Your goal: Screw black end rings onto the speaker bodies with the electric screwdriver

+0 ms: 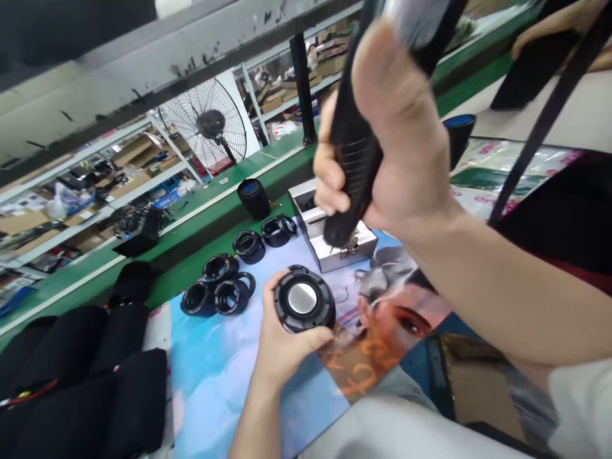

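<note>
- Closest to the lens: right hand [396, 127], wrapped fully shut round a black ribbed power screwdriver [354, 159], held high with the tip pointing down and touching nothing.
- Far left: dark fabric-covered cylinders [81, 382], piled at the edge of the glossy printed poster mat [215, 370].
- Further back: black wire-caged fan [205, 124] beyond the green bench [201, 210].
- Next along: cluster of black plastic rings [222, 287] lying on the mat, none in hand.
- Behind those: small upright black cylinder with a blue top [254, 197].
- Centre: left hand [282, 344], curled from below round a round black speaker unit with a silver centre [303, 299], thumb and fingers on its rim, face up; on the mat or just over it, cannot tell which.
- By the look of it: unit steadied but driver tip well apart from it, so no fastening under way; screws too small to tell.
- Just right of the unit: open grey metal box [329, 255], directly beneath the driver tip and crowding the unit.
- Far right: black cable [549, 108] slanting across, and another person's arm [549, 25] at the top corner.
</note>
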Available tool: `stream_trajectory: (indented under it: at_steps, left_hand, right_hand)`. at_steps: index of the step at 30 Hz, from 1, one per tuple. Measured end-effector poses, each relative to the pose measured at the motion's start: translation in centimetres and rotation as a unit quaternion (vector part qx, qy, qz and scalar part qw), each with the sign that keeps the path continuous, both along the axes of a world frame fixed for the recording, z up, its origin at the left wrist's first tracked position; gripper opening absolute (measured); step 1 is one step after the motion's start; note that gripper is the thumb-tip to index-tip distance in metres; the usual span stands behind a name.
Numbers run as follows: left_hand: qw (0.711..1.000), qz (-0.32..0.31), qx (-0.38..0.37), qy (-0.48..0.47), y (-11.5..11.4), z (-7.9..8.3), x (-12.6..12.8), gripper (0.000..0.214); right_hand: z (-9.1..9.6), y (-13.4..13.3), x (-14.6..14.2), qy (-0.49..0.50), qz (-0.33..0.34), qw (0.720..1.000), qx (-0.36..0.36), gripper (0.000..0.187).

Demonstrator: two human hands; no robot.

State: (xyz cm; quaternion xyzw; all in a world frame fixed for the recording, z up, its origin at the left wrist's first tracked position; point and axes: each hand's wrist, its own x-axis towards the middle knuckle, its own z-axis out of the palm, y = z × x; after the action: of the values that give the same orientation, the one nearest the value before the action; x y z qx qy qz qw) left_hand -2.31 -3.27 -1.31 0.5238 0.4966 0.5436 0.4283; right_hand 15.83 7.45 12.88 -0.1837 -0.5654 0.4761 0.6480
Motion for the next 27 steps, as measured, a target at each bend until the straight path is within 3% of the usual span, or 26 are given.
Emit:
stream_trajectory:
  at_steps: [4,7,11,14,18,21,23,27]
  left_hand:
    - [1.000,0.007,-0.009,0.001,-0.2,0.2,0.5,0.100]
    - [1.000,0.015,-0.011,0.007,-0.2,0.2,0.4,0.102]
    - [1.000,0.014,-0.013,0.003,-0.1,0.3,0.4,0.104]
    - [1.000,0.002,-0.011,-0.012,-0.1,0.3,0.5,0.101]
    - [0.999,-0.012,-0.016,-0.025,-0.2,0.4,0.6,0.102]
    - [0.999,-0.018,-0.034,-0.029,-0.4,0.5,0.7,0.105]
    - [0.998,-0.021,-0.044,-0.026,-0.5,0.5,0.7,0.106]
    - [0.998,-0.036,-0.031,-0.031,-0.6,0.5,0.7,0.103]
  right_hand:
    - [-3.8,3.3,0.6,0.048,-0.090,0.995,0.005,0.054]
    - [-6.1,4.5,0.7,0.033,-0.086,0.996,-0.004,0.052]
    - [-6.9,4.4,1.0,0.010,-0.060,0.998,-0.010,0.053]
    - [-5.9,3.7,1.5,0.000,-0.024,0.998,-0.055,0.057]
    - [-2.2,1.7,1.1,0.035,0.019,0.998,-0.047,0.056]
    - [1.3,-0.8,-0.8,0.071,0.069,0.995,0.007,0.055]
    - [3.1,-2.4,-2.5,0.061,0.146,0.987,0.019,0.061]
    - [4.2,-3.8,-5.2,0.053,0.216,0.975,-0.022,0.065]
